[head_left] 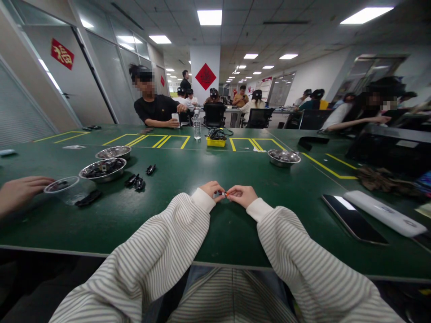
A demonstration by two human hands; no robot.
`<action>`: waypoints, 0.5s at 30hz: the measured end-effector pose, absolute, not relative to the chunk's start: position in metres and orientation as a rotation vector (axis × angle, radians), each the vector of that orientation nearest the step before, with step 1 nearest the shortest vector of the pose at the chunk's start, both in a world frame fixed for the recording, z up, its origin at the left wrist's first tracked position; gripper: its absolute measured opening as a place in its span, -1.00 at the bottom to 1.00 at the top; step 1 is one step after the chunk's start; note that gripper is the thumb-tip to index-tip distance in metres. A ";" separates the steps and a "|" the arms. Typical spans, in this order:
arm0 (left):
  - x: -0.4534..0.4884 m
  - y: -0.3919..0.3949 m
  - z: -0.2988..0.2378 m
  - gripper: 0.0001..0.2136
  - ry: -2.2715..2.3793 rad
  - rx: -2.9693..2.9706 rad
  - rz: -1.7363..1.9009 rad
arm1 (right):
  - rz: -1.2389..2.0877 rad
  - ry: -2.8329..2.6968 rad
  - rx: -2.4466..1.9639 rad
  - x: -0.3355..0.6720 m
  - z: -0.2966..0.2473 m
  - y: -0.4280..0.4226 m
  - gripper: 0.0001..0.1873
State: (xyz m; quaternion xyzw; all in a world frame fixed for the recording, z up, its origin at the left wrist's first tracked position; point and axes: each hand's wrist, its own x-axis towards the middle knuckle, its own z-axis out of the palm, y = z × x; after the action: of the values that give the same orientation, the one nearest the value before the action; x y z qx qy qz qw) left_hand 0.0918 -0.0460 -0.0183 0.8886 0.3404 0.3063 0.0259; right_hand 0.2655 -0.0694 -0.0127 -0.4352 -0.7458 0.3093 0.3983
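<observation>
Over the green tabletop [232,237], my left hand [212,189] and my right hand [243,196] meet in front of me, fingertips pinched from either side on one small part [225,194]. Orange and whitish bits of it show between the fingers; its kind is too small to make out. To the left of my hands lie several small black plastic pieces [137,181]. Behind those pieces stands a metal bowl [84,174] filled with black parts.
Another person's hand [25,190] touches a clear plastic cup [63,197] at left. Metal bowls [112,148] [284,163] stand farther back. A bottle [197,125] and a yellow box [216,142] with cables are ahead. At right lie a phone [353,220] and a white case [384,213].
</observation>
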 end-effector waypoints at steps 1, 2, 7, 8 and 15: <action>0.092 -0.046 -0.018 -0.83 1.054 2.743 0.958 | 0.807 -1.875 -1.100 0.265 -0.013 -0.069 -0.80; 0.092 -0.046 -0.018 -0.83 1.060 2.738 0.968 | 0.829 -1.861 -1.099 0.265 -0.013 -0.069 -0.80; 0.092 -0.047 -0.018 -0.82 1.061 2.730 0.975 | 0.879 -1.830 -1.101 0.265 -0.014 -0.068 -0.78; 0.092 -0.047 -0.018 -0.82 1.060 2.730 0.975 | 0.876 -1.834 -1.103 0.265 -0.014 -0.068 -0.78; 0.091 -0.049 -0.017 -0.82 1.038 2.746 0.992 | 0.812 -1.835 -1.094 0.264 -0.012 -0.070 -0.77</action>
State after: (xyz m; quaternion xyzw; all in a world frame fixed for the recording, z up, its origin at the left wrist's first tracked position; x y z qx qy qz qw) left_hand 0.0913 -0.0490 -0.0172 0.8860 0.3348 0.3202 0.0216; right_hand 0.2637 -0.0701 -0.0124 -0.4354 -0.7304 0.3232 0.4154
